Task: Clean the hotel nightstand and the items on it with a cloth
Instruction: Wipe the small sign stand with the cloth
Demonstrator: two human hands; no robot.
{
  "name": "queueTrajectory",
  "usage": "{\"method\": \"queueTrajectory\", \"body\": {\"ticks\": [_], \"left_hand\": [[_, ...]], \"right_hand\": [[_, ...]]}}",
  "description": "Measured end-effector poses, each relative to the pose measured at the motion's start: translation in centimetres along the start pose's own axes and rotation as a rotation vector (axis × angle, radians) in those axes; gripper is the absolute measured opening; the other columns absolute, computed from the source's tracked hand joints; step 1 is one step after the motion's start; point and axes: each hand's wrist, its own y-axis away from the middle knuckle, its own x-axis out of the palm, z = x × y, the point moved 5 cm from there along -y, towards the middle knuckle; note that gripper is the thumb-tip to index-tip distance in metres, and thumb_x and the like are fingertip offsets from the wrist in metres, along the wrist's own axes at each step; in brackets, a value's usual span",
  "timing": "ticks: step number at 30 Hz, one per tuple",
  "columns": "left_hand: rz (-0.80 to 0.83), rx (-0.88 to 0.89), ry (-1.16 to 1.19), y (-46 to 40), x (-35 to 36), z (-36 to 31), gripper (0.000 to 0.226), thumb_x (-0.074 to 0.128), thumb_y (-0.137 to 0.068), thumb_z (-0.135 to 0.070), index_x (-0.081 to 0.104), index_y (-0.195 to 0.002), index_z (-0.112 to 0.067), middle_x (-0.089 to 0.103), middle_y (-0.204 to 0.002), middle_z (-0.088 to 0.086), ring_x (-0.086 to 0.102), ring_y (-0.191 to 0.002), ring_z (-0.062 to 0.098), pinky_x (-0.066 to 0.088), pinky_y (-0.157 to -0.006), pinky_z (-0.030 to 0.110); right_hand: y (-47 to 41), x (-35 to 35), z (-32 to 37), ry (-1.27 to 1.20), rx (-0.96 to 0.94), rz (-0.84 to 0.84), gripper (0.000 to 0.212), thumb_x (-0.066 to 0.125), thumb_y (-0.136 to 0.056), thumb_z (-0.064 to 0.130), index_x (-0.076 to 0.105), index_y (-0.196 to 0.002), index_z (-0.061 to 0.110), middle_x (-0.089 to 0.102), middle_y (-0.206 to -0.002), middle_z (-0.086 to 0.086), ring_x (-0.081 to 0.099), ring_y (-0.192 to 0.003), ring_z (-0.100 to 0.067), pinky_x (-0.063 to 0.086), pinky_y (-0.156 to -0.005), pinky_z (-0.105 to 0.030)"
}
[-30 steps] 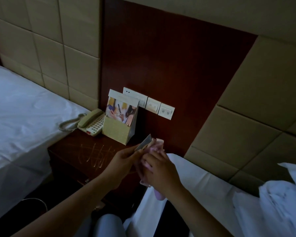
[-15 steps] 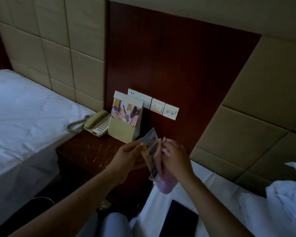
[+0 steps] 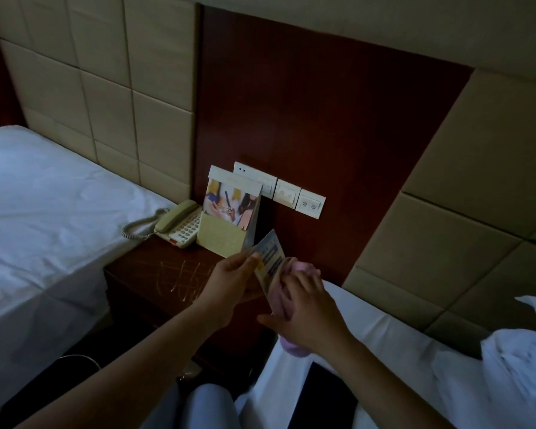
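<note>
My left hand [image 3: 229,281] pinches a printed card [image 3: 270,258] by its left edge and holds it upright above the right side of the dark wooden nightstand [image 3: 143,280]. My right hand [image 3: 307,314] presses a pink cloth [image 3: 287,294] against the card's right face; the cloth's lower end hangs below my palm. On the nightstand's back stand a beige telephone [image 3: 180,224] with a coiled cord and a beige brochure holder [image 3: 226,221] with a colourful leaflet in it.
White beds flank the nightstand, one on the left [image 3: 44,218] and one on the right [image 3: 384,335] with a rumpled pillow [image 3: 523,360]. A row of wall switches and sockets [image 3: 291,195] sits on the red wood panel. A dark flat object [image 3: 319,394] lies on the right bed's near edge.
The card has turned from edge-on to show its printed face. My right hand with the cloth has slid down along the card. The view has shifted slightly.
</note>
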Motion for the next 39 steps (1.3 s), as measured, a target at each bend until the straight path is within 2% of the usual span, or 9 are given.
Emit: {"method": "queueTrajectory", "body": {"ticks": [4,10,13,15,21,25,28,35,39], "left_hand": [[0.006,-0.023,0.007,0.1,-0.5,0.2,0.029,0.051,-0.105,-0.027,0.066,-0.129,-0.018,0.074,-0.115,0.016,0.074,-0.103,0.032,0.060,-0.086,0.046],[0.014,-0.024,0.006,0.2,0.1,-0.1,0.029,0.051,-0.104,-0.027,0.066,-0.129,-0.022,0.074,-0.113,0.016,0.074,-0.102,0.029,0.061,-0.087,0.047],[-0.002,-0.001,0.004,-0.1,0.1,-0.7,0.030,0.050,-0.105,-0.025,0.064,-0.131,-0.019,0.075,-0.111,0.013,0.075,-0.098,0.028,0.063,-0.077,0.040],[-0.006,0.012,-0.006,-0.2,-0.1,-1.0,0.030,0.049,-0.106,-0.025,0.064,-0.131,-0.019,0.076,-0.109,0.011,0.076,-0.098,0.026,0.063,-0.074,0.036],[0.053,0.027,-0.083,0.2,0.8,-1.0,0.030,0.049,-0.105,-0.024,0.064,-0.130,-0.018,0.074,-0.112,0.014,0.075,-0.100,0.024,0.063,-0.082,0.039],[0.040,0.046,-0.100,0.0,0.4,-1.3,0.029,0.048,-0.106,-0.024,0.066,-0.127,-0.016,0.073,-0.112,0.017,0.075,-0.097,0.024,0.062,-0.073,0.031],[0.041,0.032,-0.124,0.1,0.0,-0.7,0.027,0.049,-0.106,-0.023,0.067,-0.123,-0.014,0.074,-0.110,0.016,0.075,-0.095,0.023,0.061,-0.070,0.028],[0.024,0.126,-0.183,-0.3,1.1,-0.7,0.026,0.050,-0.106,-0.023,0.068,-0.124,-0.019,0.075,-0.110,0.005,0.074,-0.101,0.018,0.063,-0.080,0.035],[0.029,0.151,-0.208,-0.2,1.5,-1.0,0.025,0.049,-0.106,-0.021,0.069,-0.120,-0.024,0.075,-0.111,0.003,0.073,-0.103,0.017,0.062,-0.082,0.035]], "right_hand": [[1.3,-0.8,0.2,0.003,-0.144,-0.066,0.034,0.064,-0.085,0.040,0.057,-0.119,0.035,0.061,-0.122,0.011,0.055,-0.111,-0.022,0.055,-0.081,-0.032],[-0.6,-2.2,-2.8,0.137,-0.012,-0.109,0.030,0.048,-0.100,0.042,0.064,-0.123,0.030,0.066,-0.117,0.010,0.053,-0.107,-0.020,0.041,-0.071,-0.021],[0.3,-1.1,1.2,0.414,-0.369,-0.026,0.035,0.061,-0.086,0.027,0.064,-0.121,0.020,0.070,-0.107,-0.003,0.061,-0.100,-0.033,0.053,-0.085,-0.047],[1.4,-0.1,2.1,0.405,-0.496,0.075,0.025,0.062,-0.088,0.027,0.067,-0.112,0.030,0.070,-0.107,0.003,0.059,-0.096,-0.030,0.052,-0.079,-0.043],[-0.9,-1.8,-3.7,0.201,0.010,0.062,0.032,0.049,-0.091,0.059,0.072,-0.107,0.043,0.061,-0.124,0.020,0.044,-0.113,-0.014,0.039,-0.077,-0.024],[0.4,0.4,-0.4,0.418,-0.339,0.129,0.031,0.054,-0.087,0.045,0.073,-0.102,0.026,0.070,-0.107,-0.001,0.050,-0.118,-0.032,0.046,-0.101,-0.053],[1.3,2.4,-0.6,0.411,-0.356,0.155,0.029,0.048,-0.093,0.042,0.070,-0.097,0.023,0.068,-0.100,0.000,0.057,-0.114,-0.028,0.038,-0.110,-0.053],[2.2,0.9,3.1,0.400,-0.166,-0.067,0.026,0.050,-0.082,0.030,0.076,-0.082,0.027,0.069,-0.094,0.001,0.057,-0.095,-0.024,0.040,-0.080,-0.047],[1.8,2.5,2.4,0.340,-0.135,0.044,0.046,0.034,-0.086,0.030,0.076,-0.100,0.021,0.068,-0.113,-0.007,0.054,-0.112,-0.031,0.051,-0.087,-0.056]]}}
